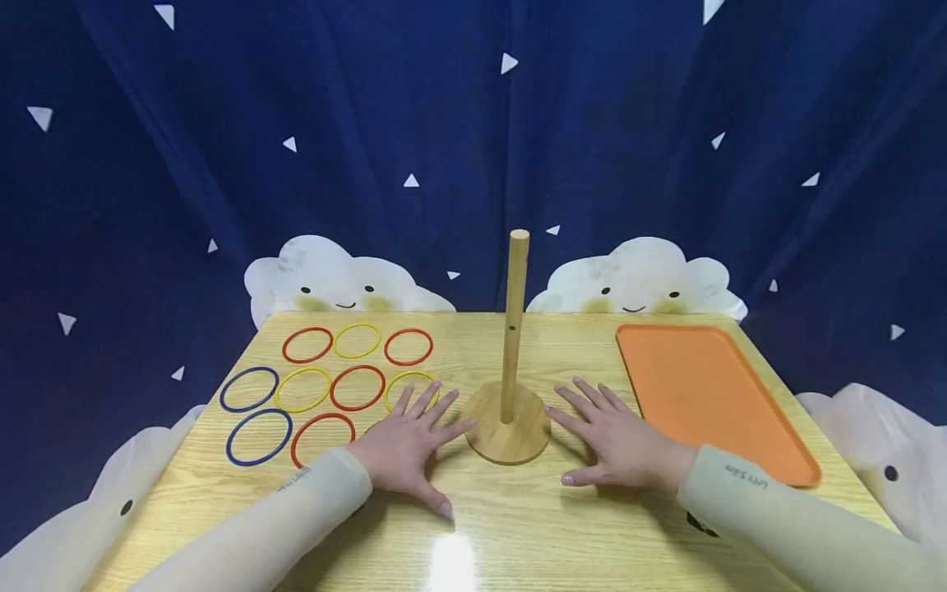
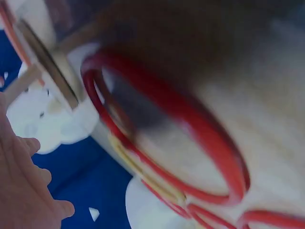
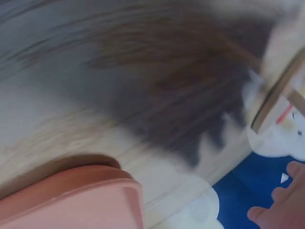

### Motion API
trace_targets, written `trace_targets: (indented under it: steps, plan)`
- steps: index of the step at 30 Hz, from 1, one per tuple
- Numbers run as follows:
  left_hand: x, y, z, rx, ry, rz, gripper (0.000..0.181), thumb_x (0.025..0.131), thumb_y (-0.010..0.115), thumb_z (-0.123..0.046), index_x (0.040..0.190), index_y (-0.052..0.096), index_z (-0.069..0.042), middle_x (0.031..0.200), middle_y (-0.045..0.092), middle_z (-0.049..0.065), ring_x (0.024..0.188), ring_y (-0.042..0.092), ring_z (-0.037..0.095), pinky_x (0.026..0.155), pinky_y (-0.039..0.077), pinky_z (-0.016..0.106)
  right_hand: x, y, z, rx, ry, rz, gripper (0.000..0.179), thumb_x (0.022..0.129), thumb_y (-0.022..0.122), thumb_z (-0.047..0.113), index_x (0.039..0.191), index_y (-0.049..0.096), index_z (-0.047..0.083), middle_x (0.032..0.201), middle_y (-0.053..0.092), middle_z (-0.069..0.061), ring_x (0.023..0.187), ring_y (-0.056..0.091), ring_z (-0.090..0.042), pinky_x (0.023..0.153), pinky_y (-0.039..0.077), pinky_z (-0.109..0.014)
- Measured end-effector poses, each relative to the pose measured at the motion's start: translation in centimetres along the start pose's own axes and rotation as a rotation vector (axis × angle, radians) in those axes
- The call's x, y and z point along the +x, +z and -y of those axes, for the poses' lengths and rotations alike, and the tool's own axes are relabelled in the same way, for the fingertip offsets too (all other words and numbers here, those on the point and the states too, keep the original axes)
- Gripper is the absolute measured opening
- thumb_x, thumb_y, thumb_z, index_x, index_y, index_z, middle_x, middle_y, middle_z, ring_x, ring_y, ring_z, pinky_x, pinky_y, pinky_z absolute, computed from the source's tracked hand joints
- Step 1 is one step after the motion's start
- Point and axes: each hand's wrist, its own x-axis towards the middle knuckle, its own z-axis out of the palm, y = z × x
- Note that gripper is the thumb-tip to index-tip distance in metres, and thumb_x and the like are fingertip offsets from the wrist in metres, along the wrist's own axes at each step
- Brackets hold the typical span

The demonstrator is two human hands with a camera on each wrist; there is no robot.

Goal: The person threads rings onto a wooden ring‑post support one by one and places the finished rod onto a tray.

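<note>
In the head view my left hand [image 1: 405, 448] is held over the table with its fingers spread, left of a wooden stand. My right hand [image 1: 629, 444] mirrors it on the right, fingers also apart and holding nothing. The stand has an upright pole [image 1: 515, 321] on a round base [image 1: 488, 436], and both hands' fingertips come close to that base. Below the left hand lies a red ring [image 2: 190, 119], large in the left wrist view and mostly hidden in the head view. A yellow ring [image 1: 410, 373] is partly covered by the left fingertips.
Several red, yellow and blue rings lie in rows at the table's left, a blue ring [image 1: 247, 464] nearest the left sleeve. An orange tray [image 1: 710, 395] lies flat on the right, partly behind the right forearm. A dark blue curtain [image 1: 444, 107] hangs behind the table.
</note>
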Motion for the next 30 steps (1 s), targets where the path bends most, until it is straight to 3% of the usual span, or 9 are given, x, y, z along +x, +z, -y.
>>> trace_targets:
  steps: [3, 10, 17, 21, 25, 30]
  plan:
    - [-0.2, -0.5, 1.1, -0.008, -0.056, -0.040, 0.121, 0.068, 0.065, -0.091, 0.165, 0.024, -0.031, 0.172, 0.004, 0.014, 0.156, -0.006, 0.039, 0.121, 0.001, 0.068, 0.5, -0.2, -0.1, 0.065, 0.075, -0.003, 0.098, 0.088, 0.062, 0.076, 0.161, 0.038, 0.014, 0.166, 0.027, -0.020, 0.152, 0.017, -0.047, 0.118, 0.019, -0.069]
    - [-2.1, -1.8, 3.8, -0.120, -0.175, -0.142, 0.115, 0.075, 0.076, -0.076, 0.166, 0.023, -0.028, 0.171, 0.008, 0.015, 0.156, -0.007, 0.039, 0.122, 0.002, 0.065, 1.7, 1.0, -0.3, 0.080, 0.151, -0.006, 0.105, 0.087, 0.054, 0.083, 0.161, 0.036, 0.010, 0.164, 0.030, -0.021, 0.153, 0.017, -0.045, 0.120, 0.018, -0.066]
    - [-4.7, -1.4, 6.7, -0.228, -0.278, -0.164, 0.113, 0.080, 0.075, -0.072, 0.166, 0.024, -0.019, 0.168, 0.015, 0.023, 0.154, 0.001, 0.046, 0.123, 0.007, 0.064, 3.1, 1.8, 0.5, 0.069, 0.196, 0.046, 0.107, 0.089, 0.052, 0.082, 0.159, 0.036, 0.004, 0.162, 0.032, -0.024, 0.151, 0.021, -0.047, 0.119, 0.019, -0.068]
    - [-5.8, -1.9, 8.8, -0.279, -0.343, -0.206, 0.109, 0.084, 0.074, -0.068, 0.165, 0.026, -0.013, 0.165, 0.020, 0.027, 0.153, 0.007, 0.050, 0.120, 0.012, 0.068, 4.1, 1.6, 0.8, 0.059, 0.210, 0.060, 0.111, 0.087, 0.054, 0.083, 0.158, 0.036, -0.001, 0.162, 0.031, -0.025, 0.151, 0.021, -0.047, 0.119, 0.020, -0.068]
    - [-7.3, -2.8, 10.8, -0.467, -0.426, -0.247, 0.095, 0.095, 0.068, -0.054, 0.165, 0.020, -0.010, 0.165, 0.017, 0.029, 0.151, 0.009, 0.051, 0.117, 0.015, 0.072, 4.7, 1.5, 0.9, 0.061, 0.220, 0.069, 0.115, 0.085, 0.059, 0.081, 0.157, 0.035, -0.005, 0.162, 0.030, -0.027, 0.151, 0.020, -0.049, 0.117, 0.021, -0.070]
    - [-9.9, -2.7, 13.0, -0.866, -0.569, -0.267, 0.082, 0.108, 0.048, -0.050, 0.167, 0.004, -0.014, 0.168, 0.001, 0.028, 0.152, -0.001, 0.053, 0.116, 0.008, 0.076, 5.1, 2.2, 0.8, 0.070, 0.238, 0.101, 0.120, 0.083, 0.058, 0.084, 0.157, 0.033, -0.007, 0.163, 0.028, -0.027, 0.151, 0.018, -0.048, 0.117, 0.020, -0.071]
